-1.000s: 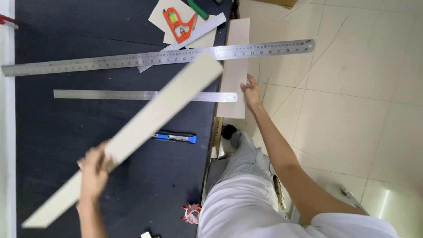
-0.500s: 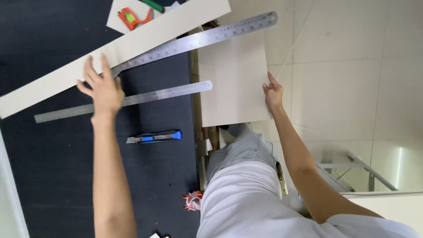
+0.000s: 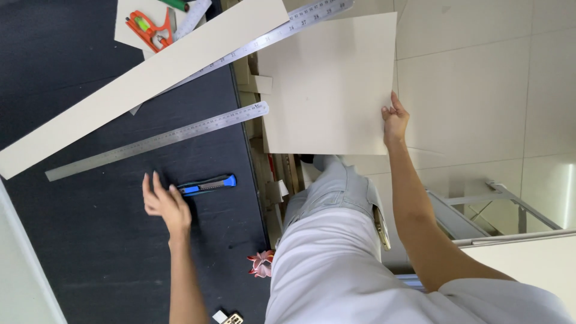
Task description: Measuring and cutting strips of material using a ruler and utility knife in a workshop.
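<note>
My left hand (image 3: 164, 204) lies open on the black mat (image 3: 90, 252), fingers spread, its fingertips just beside the tail of a blue utility knife (image 3: 207, 184). My right hand (image 3: 395, 117) grips the right edge of a large beige cardboard sheet (image 3: 329, 81), which hangs out past the table edge over the tiled floor. A long beige cardboard strip (image 3: 144, 78) lies slanted across the mat, held by neither hand. Below it lies a steel ruler (image 3: 159, 139).
A longer steel ruler (image 3: 300, 21) pokes out from under the strip at the top. An orange tool (image 3: 149, 29) rests on a sheet at the top left. A small pink object (image 3: 261, 264) sits near the table edge. My legs in light trousers (image 3: 336, 240) stand beside the table.
My left hand has let go of the long strip, which now rests on the mat, and dropped down beside the knife. My right hand has drawn the cardboard sheet farther off the table.
</note>
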